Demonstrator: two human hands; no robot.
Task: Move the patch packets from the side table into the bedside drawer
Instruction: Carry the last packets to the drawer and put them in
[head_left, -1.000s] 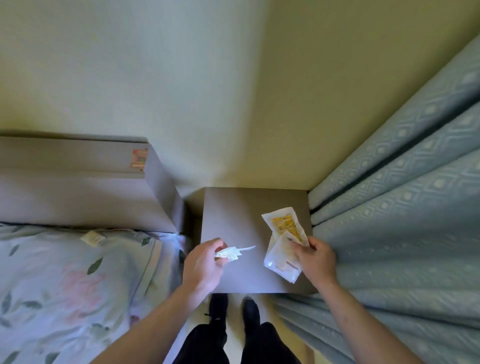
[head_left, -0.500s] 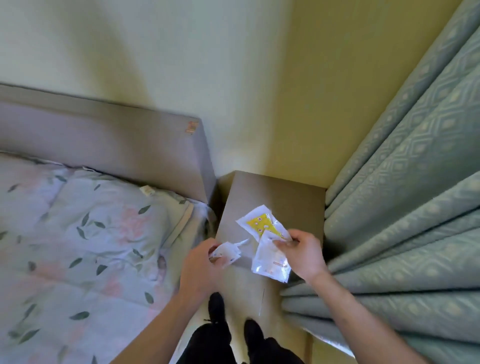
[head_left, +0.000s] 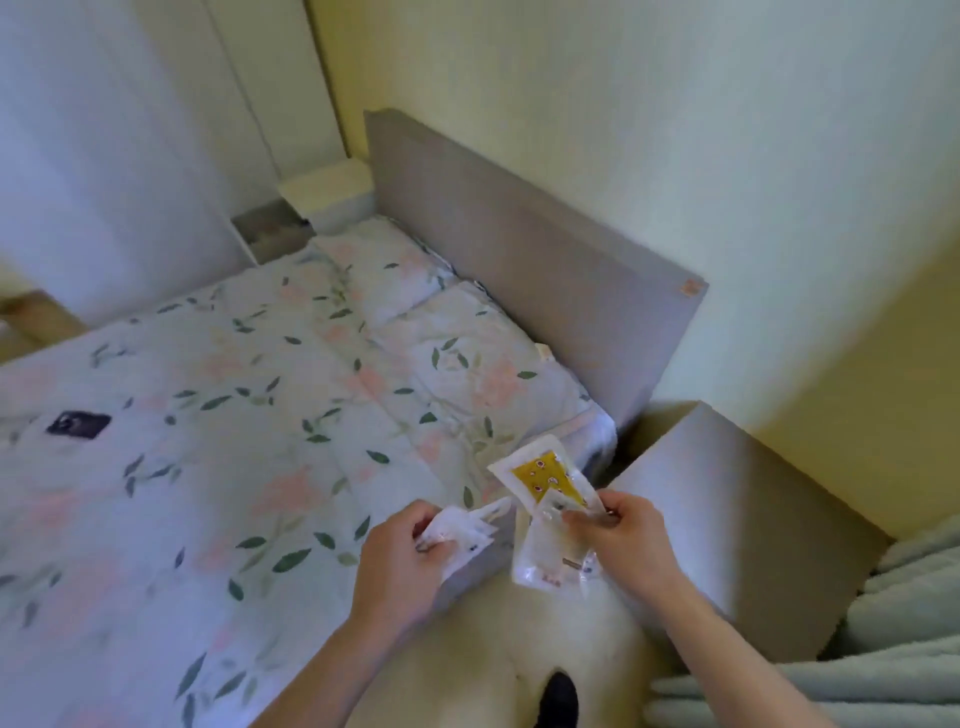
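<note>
My left hand (head_left: 402, 564) is closed on a small white patch packet (head_left: 462, 530), held over the bed's edge. In my right hand (head_left: 621, 540) are two larger packets: one with a yellow print (head_left: 543, 475) sticking up and a clear white one (head_left: 545, 558) hanging below. Both hands hover in the air left of the grey side table (head_left: 737, 499), whose top shows nothing on it. A white bedside unit (head_left: 327, 195) stands at the far side of the bed; I see no open drawer.
A bed with a floral cover (head_left: 249, 441) fills the left, backed by a grey headboard (head_left: 524, 249). A dark flat object (head_left: 78, 423) lies on the cover. Pale green curtains (head_left: 893, 644) hang at the right. Light floor and my foot (head_left: 558, 699) are below.
The view has swung left from the side table toward the bed. Both hands have lifted the packets off the table and carried them left, now beside the bed's corner.
</note>
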